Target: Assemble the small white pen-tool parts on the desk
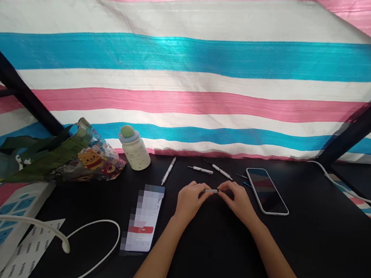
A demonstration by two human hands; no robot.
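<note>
- Striped sheeting (197, 57) in pink, white and blue hangs behind the black worktop (321, 257) I am watching.
- Left hand (192, 200) pinches one end of a short pale pen-like piece (211, 191); right hand (237, 200) has thumb and fingertips closed at the other end, so the piece sits between them. Whether it touches the worktop, I cannot tell.
- I read the step in hand as close two-handed work on that piece, perhaps twisting or fitting an end; fingertips hide the detail.
- Beyond the hands I have a slim white pen (202, 170) and a second pen (223, 171); a third pen (168, 170) lies farther left, apart from them.
- My next move, as I judge it, calls for a firm left pinch, the piece held in line, and small, light right-hand motions.
- I would mind the white-edged phone (267, 191) near the right hand.
</note>
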